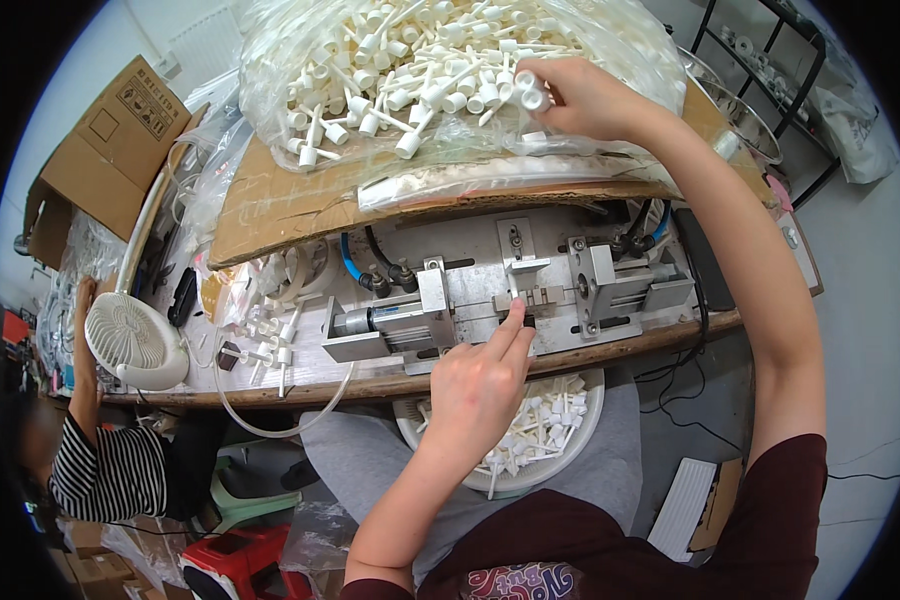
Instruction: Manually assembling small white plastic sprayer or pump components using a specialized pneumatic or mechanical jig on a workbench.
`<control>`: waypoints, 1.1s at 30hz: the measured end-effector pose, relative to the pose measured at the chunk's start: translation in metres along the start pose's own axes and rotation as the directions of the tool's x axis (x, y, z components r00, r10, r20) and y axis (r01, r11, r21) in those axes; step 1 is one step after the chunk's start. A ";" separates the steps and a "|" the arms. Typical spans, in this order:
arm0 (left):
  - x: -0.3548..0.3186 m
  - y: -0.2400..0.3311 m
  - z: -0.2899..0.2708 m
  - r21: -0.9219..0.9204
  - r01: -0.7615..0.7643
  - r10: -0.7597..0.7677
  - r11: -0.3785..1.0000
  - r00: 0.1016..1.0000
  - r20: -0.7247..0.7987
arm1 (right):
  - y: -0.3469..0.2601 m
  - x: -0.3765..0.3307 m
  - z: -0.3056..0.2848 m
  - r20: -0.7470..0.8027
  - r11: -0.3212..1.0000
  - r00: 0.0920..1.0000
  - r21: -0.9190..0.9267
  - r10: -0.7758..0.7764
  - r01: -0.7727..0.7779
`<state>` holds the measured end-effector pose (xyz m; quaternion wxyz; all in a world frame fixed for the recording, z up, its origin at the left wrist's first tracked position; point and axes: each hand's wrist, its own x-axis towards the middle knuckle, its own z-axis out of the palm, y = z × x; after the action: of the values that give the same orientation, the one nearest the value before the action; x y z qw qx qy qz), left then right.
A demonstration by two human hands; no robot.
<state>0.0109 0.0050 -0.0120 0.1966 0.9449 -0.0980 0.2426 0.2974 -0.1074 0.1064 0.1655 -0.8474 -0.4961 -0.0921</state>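
Note:
My right hand (588,98) reaches to the right edge of a heap of white plastic cup-ended stems (410,75), its fingers closed around at least two white cup-ended pieces (532,92). Low in the middle, my left hand (478,388) stretches its index finger onto a small metal fixture (540,297), touching the lower end of a white stem (514,284) lying there. The thumb of that hand is hidden. On either side of the fixture stand metal clamp blocks, the left cylinder unit (400,318) and the right cylinder unit (610,285).
A cardboard sheet (280,222) carries the heap above the bench. Between my legs sits a white basin (598,425) full of white pieces. A white fan (138,340), loose white parts (270,340) and a looped tube lie left. Another person (110,465) works at far left.

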 end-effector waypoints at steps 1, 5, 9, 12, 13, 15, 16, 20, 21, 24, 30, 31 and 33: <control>0.000 0.000 0.000 -0.004 0.000 0.000 1.000 1.000 -0.005 | 0.001 -0.001 -0.001 -0.072 0.997 0.997 0.070 0.026 -0.021; 0.003 0.000 -0.002 -0.019 -0.003 0.003 1.000 1.000 0.018 | 0.004 -0.010 -0.011 -0.185 0.824 0.940 0.548 0.288 -0.145; 0.002 -0.002 -0.006 -0.018 0.004 -0.004 1.000 0.999 0.049 | -0.013 -0.030 -0.015 -0.247 0.578 0.905 0.816 0.346 0.002; 0.001 0.004 -0.017 -0.291 0.138 -0.125 0.947 0.990 0.065 | -0.054 -0.061 -0.003 -0.415 0.699 0.859 0.708 0.300 0.098; 0.002 0.008 -0.021 -0.432 0.191 -0.174 0.881 0.982 0.078 | -0.069 -0.077 0.001 -0.517 0.847 0.824 0.524 0.231 0.091; 0.003 0.012 -0.028 -0.691 0.194 -0.260 0.696 0.966 0.009 | -0.079 -0.103 0.010 -0.640 0.933 0.698 -0.089 -0.321 0.348; 0.004 0.015 -0.032 -0.796 0.177 -0.312 0.578 0.950 -0.015 | -0.094 -0.118 0.021 -0.593 0.936 0.736 -0.092 -0.325 0.339; 0.003 0.012 -0.027 -0.867 0.128 -0.275 0.482 0.961 -0.011 | -0.120 -0.156 0.057 -0.514 0.893 0.744 -0.105 -0.426 0.438; -0.001 0.010 -0.027 -0.875 0.130 -0.276 0.467 0.961 -0.004 | -0.122 -0.160 0.063 -0.526 0.900 0.746 -0.099 -0.409 0.424; -0.007 0.012 -0.025 -0.813 0.110 -0.270 0.572 0.961 -0.060 | -0.120 -0.166 0.066 -0.532 0.929 0.786 -0.004 -0.316 0.371; -0.012 0.003 -0.014 -0.422 0.040 -0.098 0.906 0.988 -0.117 | -0.120 -0.179 0.067 -0.569 0.836 0.789 0.531 0.231 0.138; -0.012 0.001 -0.009 -0.317 -0.014 -0.029 0.948 0.991 -0.129 | -0.124 -0.183 0.067 -0.490 0.695 0.789 0.710 0.371 0.114; -0.011 0.002 -0.005 -0.203 -0.025 0.005 0.979 0.995 -0.100 | -0.131 -0.187 0.062 -0.327 0.465 0.786 0.884 0.525 0.058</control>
<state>-0.0013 0.0060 -0.0121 0.2954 0.9058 -0.1197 0.2791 0.0907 -0.1762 0.0140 0.7127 -0.6440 -0.2731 -0.0521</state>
